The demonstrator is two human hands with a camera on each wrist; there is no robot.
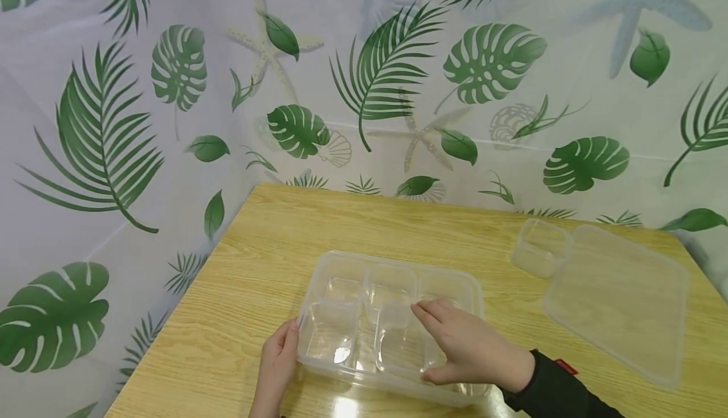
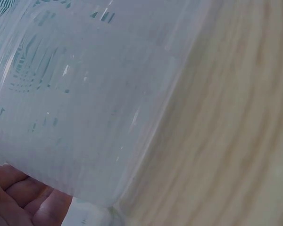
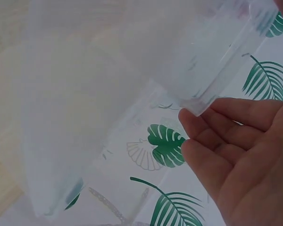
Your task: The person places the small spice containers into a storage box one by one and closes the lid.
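A large clear plastic container [image 1: 370, 380] sits near the front of the table, with several small clear boxes inside. At its left end my left hand [image 1: 280, 348] grips the wall, thumb at the rim; in the left wrist view, curled fingers [image 2: 40, 202] show beside the cloudy plastic. Over the right half, my right hand [image 1: 472, 345] holds a small clear box [image 1: 400, 345] at its right side, thumb toward the front and fingertips toward the back. The right wrist view has the fingertips [image 3: 191, 120] at a corner of this small box [image 3: 207, 70].
A flat translucent lid [image 1: 620, 304] lies on the wood-grain table [image 1: 239, 298] at the right. Another small clear box [image 1: 540, 250] stands beside the lid's left corner. A leaf-patterned curtain [image 1: 352, 76] hangs behind and to the left of the table.
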